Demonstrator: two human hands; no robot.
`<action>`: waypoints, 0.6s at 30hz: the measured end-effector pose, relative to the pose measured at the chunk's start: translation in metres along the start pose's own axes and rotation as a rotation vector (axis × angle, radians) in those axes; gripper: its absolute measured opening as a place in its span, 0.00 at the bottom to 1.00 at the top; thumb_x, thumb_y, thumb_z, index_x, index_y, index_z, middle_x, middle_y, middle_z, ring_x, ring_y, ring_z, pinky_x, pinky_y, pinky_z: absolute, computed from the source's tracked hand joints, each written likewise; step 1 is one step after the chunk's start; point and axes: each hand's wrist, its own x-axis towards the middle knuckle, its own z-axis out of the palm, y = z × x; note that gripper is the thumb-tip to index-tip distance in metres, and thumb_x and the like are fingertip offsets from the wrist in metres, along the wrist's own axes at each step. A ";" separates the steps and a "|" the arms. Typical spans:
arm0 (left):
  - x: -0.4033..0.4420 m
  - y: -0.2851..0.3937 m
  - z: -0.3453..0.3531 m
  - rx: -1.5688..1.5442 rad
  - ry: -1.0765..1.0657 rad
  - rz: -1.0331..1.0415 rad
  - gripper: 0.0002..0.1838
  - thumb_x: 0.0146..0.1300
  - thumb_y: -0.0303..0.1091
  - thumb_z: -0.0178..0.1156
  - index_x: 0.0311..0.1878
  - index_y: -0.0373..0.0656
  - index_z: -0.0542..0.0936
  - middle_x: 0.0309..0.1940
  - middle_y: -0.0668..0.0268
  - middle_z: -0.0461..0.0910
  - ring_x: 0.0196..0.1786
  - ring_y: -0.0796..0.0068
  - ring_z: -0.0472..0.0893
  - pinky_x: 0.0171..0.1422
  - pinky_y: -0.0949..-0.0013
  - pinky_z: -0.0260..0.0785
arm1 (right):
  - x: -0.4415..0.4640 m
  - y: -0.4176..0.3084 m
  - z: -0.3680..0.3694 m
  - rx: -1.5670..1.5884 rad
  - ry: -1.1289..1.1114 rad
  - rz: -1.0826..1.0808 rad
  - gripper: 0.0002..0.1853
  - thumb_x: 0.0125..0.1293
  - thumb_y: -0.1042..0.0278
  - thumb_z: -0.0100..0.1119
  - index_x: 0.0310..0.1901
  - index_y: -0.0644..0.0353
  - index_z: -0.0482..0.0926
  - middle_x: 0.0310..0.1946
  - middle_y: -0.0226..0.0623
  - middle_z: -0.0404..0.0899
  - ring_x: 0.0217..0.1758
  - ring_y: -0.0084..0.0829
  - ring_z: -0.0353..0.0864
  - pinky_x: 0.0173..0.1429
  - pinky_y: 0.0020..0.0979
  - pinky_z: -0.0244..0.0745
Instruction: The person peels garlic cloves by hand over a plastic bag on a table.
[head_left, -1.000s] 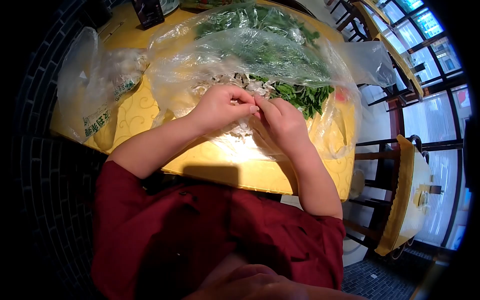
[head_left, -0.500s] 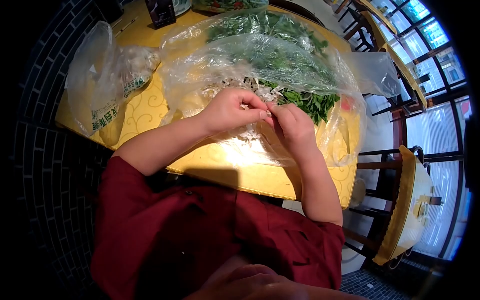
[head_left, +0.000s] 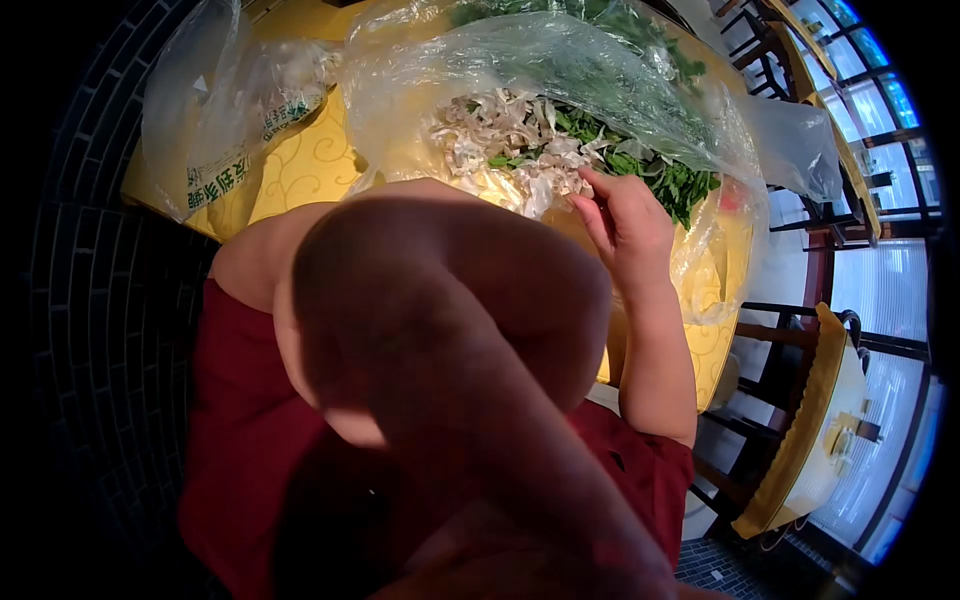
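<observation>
My left hand (head_left: 450, 270) is raised very close to the camera, large and in shadow, over the red shirt. How its fingers are set, and whether they hold anything, cannot be made out. My right hand (head_left: 635, 220) stays low over the table, thumb and forefinger apart with nothing visible between them. Its fingertips are beside a pile of pale, papery peelings (head_left: 545, 165). Green leaves (head_left: 680, 185) lie next to the pile, partly under a large clear plastic bag (head_left: 600, 70) that holds more greens.
A second clear bag (head_left: 205, 110) with green print and pale contents is at the left of the yellow-covered table (head_left: 300, 160). Another table (head_left: 815, 420) with a yellow cloth and dark chairs stand at the right, near windows. Dark brick lines the left side.
My hands, earlier pinched together over the peelings, have parted. The left has risen towards the camera, and the right has opened near the pile. The view has shifted, uncovering more peelings.
</observation>
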 end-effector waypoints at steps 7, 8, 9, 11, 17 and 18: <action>0.005 0.004 0.024 -0.174 -0.067 0.119 0.14 0.60 0.23 0.55 0.40 0.58 0.83 0.28 0.63 0.73 0.18 0.84 0.66 0.19 0.80 0.56 | 0.003 -0.001 -0.003 0.000 0.009 -0.007 0.14 0.53 0.72 0.68 0.42 0.60 0.79 0.23 0.33 0.73 0.22 0.25 0.71 0.25 0.23 0.66; 0.004 0.003 0.024 -0.194 -0.077 0.128 0.14 0.60 0.23 0.55 0.40 0.58 0.83 0.27 0.63 0.73 0.18 0.84 0.66 0.19 0.80 0.56 | 0.003 -0.001 -0.003 0.009 0.013 -0.004 0.14 0.52 0.72 0.68 0.42 0.60 0.79 0.23 0.33 0.73 0.22 0.24 0.71 0.25 0.23 0.66; 0.003 0.001 0.025 -0.208 -0.086 0.135 0.14 0.60 0.23 0.55 0.40 0.57 0.83 0.27 0.63 0.73 0.18 0.84 0.66 0.19 0.80 0.56 | 0.002 -0.001 -0.002 0.020 0.016 -0.001 0.14 0.52 0.72 0.68 0.42 0.60 0.79 0.23 0.33 0.73 0.22 0.24 0.71 0.25 0.23 0.66; 0.002 0.000 0.026 -0.237 -0.100 0.147 0.14 0.60 0.23 0.55 0.40 0.57 0.83 0.27 0.63 0.73 0.18 0.84 0.66 0.18 0.80 0.56 | 0.002 -0.002 -0.003 0.007 0.001 0.005 0.14 0.52 0.72 0.68 0.42 0.60 0.79 0.23 0.33 0.74 0.22 0.24 0.71 0.25 0.22 0.66; 0.002 -0.006 0.024 -0.299 -0.157 0.164 0.13 0.60 0.23 0.55 0.40 0.56 0.83 0.27 0.63 0.73 0.18 0.83 0.66 0.18 0.79 0.56 | 0.005 -0.005 -0.001 0.016 0.009 0.015 0.13 0.52 0.73 0.67 0.39 0.62 0.78 0.21 0.36 0.72 0.20 0.30 0.71 0.24 0.28 0.66; 0.000 -0.007 0.023 -0.305 -0.166 0.164 0.12 0.60 0.23 0.55 0.40 0.55 0.82 0.27 0.63 0.73 0.18 0.83 0.66 0.18 0.79 0.56 | 0.004 -0.005 -0.001 0.017 0.007 0.022 0.13 0.52 0.73 0.67 0.39 0.62 0.78 0.21 0.36 0.72 0.20 0.30 0.71 0.24 0.28 0.66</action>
